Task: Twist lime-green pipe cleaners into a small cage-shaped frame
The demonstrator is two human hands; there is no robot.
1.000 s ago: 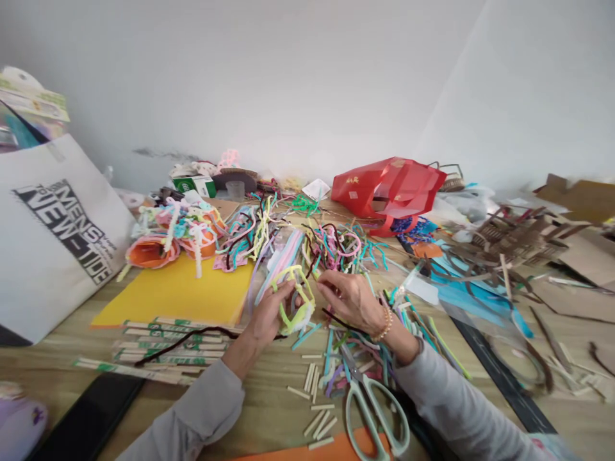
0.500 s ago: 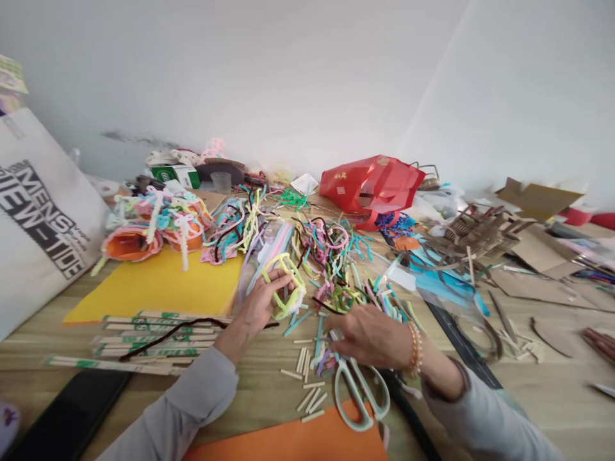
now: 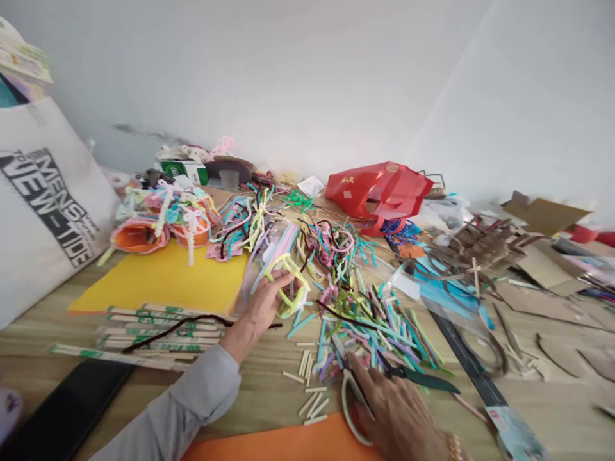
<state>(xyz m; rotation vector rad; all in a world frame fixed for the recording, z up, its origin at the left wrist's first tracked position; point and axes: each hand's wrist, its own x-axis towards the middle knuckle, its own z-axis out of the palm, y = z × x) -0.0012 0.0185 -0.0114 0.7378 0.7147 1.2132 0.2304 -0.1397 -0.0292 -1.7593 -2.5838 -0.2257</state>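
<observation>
My left hand [image 3: 263,307] is closed around a small open frame [image 3: 294,299] of yellow-green pipe cleaners, with a white fuzzy edge at its right side. It is held up over the table. My right hand [image 3: 401,416] is at the scissors [image 3: 349,419], with its fingers closed over the pale handles; one handle loop shows, the other is hidden under the hand. The scissors' blades point into a heap of cut pipe cleaners [image 3: 379,320]. Beside the scissors lie short wooden stick pieces [image 3: 312,403].
Orange paper [image 3: 288,443] lies at the front edge, yellow paper [image 3: 158,278] at the left. Wrapped chopsticks [image 3: 158,336], a black phone [image 3: 67,410] and dark-handled pliers [image 3: 427,379] are nearby. A red bag [image 3: 379,189] and a white bag [image 3: 43,192] stand farther off.
My right hand has moved from above the pipe cleaner pieces down and toward me onto the scissors' handles. My left hand still holds the yellow-green frame. The view has shifted slightly.
</observation>
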